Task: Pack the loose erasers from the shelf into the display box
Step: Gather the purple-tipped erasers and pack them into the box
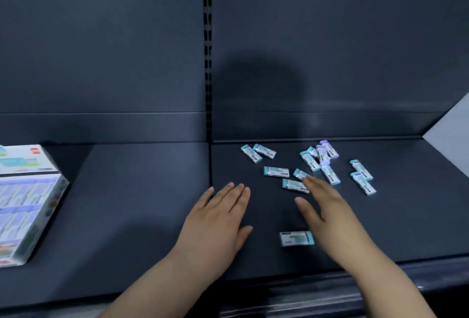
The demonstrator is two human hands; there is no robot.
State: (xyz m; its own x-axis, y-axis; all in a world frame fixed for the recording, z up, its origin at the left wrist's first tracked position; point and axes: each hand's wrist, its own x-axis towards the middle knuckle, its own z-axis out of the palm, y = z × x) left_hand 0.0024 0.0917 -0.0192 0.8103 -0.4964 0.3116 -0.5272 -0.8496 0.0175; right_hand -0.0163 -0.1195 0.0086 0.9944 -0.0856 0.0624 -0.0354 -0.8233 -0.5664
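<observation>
Erasers (276, 172): loose on shelf (142, 211), none picked.
Right hand (327, 208): flat, over nearest eraser.
Left hand (218, 218): flat, empty.
Next: pinch one, carry left to box (28, 198).

White-sleeved erasers (276, 171) with teal or purple ends lie scattered flat on the dark shelf (127, 216), well to the right of the white printed display box (28, 198). A single eraser (296, 238) lies apart from them, also right of the box.

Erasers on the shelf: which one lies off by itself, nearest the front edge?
The teal-ended eraser lying crosswise just left of the right hand, near its wrist. All the others are scattered farther back, at or beyond that hand's fingertips.
</observation>
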